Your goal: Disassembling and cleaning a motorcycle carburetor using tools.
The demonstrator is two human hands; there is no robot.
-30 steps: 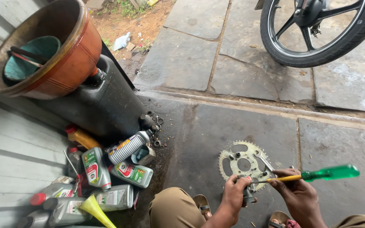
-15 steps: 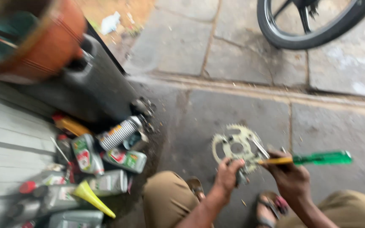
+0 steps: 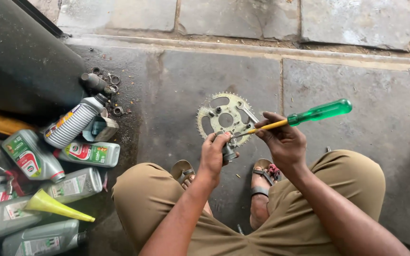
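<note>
Prying work is the step I am on, I think. My left hand (image 3: 213, 154) has its fingers closed around a small grey metal part (image 3: 228, 151), just under the toothed sprocket (image 3: 225, 117) lying on the stone floor (image 3: 347, 118). My right hand (image 3: 281, 142) grips the yellow shaft of the green-handled screwdriver (image 3: 304, 116), tip touching the part. Next I judge the tip needs a steady push without slipping toward my left fingers. Oil bottles (image 3: 88, 154) and a yellow funnel (image 3: 55, 206) lie well apart on my left; my knees and sandals (image 3: 262, 178) crowd close
</note>
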